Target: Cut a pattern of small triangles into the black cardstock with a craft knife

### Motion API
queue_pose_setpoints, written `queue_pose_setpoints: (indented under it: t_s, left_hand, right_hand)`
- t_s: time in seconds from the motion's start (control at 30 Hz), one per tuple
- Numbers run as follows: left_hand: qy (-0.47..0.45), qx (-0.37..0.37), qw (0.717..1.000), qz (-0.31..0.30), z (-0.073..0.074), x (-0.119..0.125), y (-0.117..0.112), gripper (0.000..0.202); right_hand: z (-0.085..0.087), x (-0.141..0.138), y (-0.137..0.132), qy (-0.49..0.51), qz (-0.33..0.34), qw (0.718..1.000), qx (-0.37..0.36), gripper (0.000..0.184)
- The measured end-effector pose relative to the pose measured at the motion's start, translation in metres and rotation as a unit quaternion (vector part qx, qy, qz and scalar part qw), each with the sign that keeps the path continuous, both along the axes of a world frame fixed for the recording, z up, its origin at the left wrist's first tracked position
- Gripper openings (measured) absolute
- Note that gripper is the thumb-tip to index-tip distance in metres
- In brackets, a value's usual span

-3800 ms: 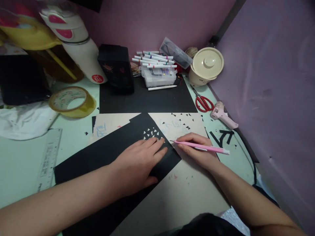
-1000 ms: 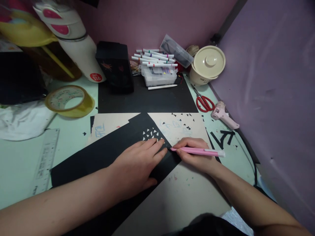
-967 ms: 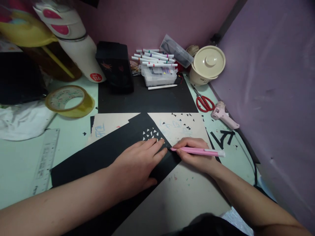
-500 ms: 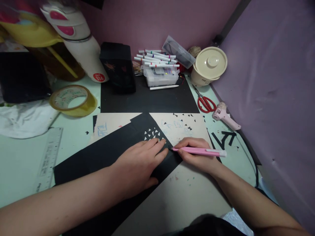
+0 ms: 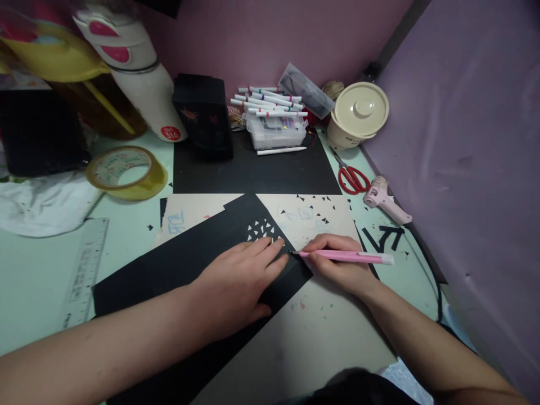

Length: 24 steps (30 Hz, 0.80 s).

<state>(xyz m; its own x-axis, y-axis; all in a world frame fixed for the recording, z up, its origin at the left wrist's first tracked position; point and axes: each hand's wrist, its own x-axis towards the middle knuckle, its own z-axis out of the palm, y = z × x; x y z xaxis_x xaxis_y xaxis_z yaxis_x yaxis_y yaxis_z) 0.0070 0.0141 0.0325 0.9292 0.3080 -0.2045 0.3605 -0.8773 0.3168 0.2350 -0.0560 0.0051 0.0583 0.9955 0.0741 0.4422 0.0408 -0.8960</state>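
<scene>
My left hand lies flat on a sheet of black paper, fingers stretched out. Just beyond its fingertips the sheet has a cluster of small triangular holes, with the pale surface showing through. A slim pink craft knife is pinched in my right hand. Its metal tip touches or nearly touches the black paper close to its right edge, beside my left fingertips. Beneath the black paper is a pale board with blue pencil-like marks. Small black paper triangles are scattered on the board beyond my right hand.
Red-handled scissors, a pink glue gun and black paper strips lie at the right. White markers and a lidded cream pot stand at the back. Left are a tape roll, a clear ruler and a white bottle.
My right hand and the craft knife have shifted slightly to the right, and more of the metal tip shows. My left hand and the black paper stay in place.
</scene>
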Motion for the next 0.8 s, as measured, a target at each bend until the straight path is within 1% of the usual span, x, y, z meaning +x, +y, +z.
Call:
queue_pose_setpoints:
  t_s: [0.13, 0.27, 0.33, 0.4, 0.47, 0.5, 0.6, 0.7, 0.8]
  left_hand:
    - [-0.007, 0.0, 1.0, -0.002, -0.002, -0.001, 0.0, 0.085]
    - [-0.003, -0.002, 1.0, 0.001, -0.003, 0.001, 0.001, 0.085]
    - [0.001, -0.002, 1.0, 0.001, -0.003, 0.001, 0.001, 0.085]
    - [0.004, -0.002, 1.0, 0.0, -0.002, 0.002, 0.001, 0.084]
    - [0.007, -0.001, 1.0, -0.001, -0.002, 0.002, 0.001, 0.083]
    - [0.008, -0.001, 1.0, 0.0, -0.001, 0.002, 0.001, 0.083]
    - [0.01, -0.001, 1.0, 0.002, 0.0, 0.003, 0.0, 0.083]
    - [0.009, 0.001, 1.0, 0.0, 0.0, 0.004, -0.001, 0.081]
    - [0.001, 0.005, 1.0, -0.001, 0.0, 0.004, 0.0, 0.077]
  right_hand:
    - [-0.001, 0.0, 0.0, -0.006, 0.013, 1.0, 0.012, 0.012]
    - [-0.002, 0.0, -0.001, -0.006, 0.011, 1.0, 0.016, 0.011]
    - [-0.004, 0.0, -0.003, -0.005, -0.008, 0.999, 0.031, 0.011]
    - [-0.006, -0.001, -0.004, -0.007, -0.021, 0.998, 0.054, 0.017]
    - [-0.008, -0.003, -0.004, -0.02, -0.021, 0.997, 0.077, 0.021]
    - [-0.009, -0.005, -0.003, -0.034, -0.019, 0.996, 0.084, 0.02]
    - [-0.01, -0.01, -0.001, -0.091, 0.008, 0.991, 0.093, 0.013]
    - [-0.012, -0.012, -0.001, -0.128, 0.059, 0.983, 0.114, 0.016]
    - [-0.013, -0.014, -0.001, -0.139, 0.063, 0.98, 0.127, 0.017]
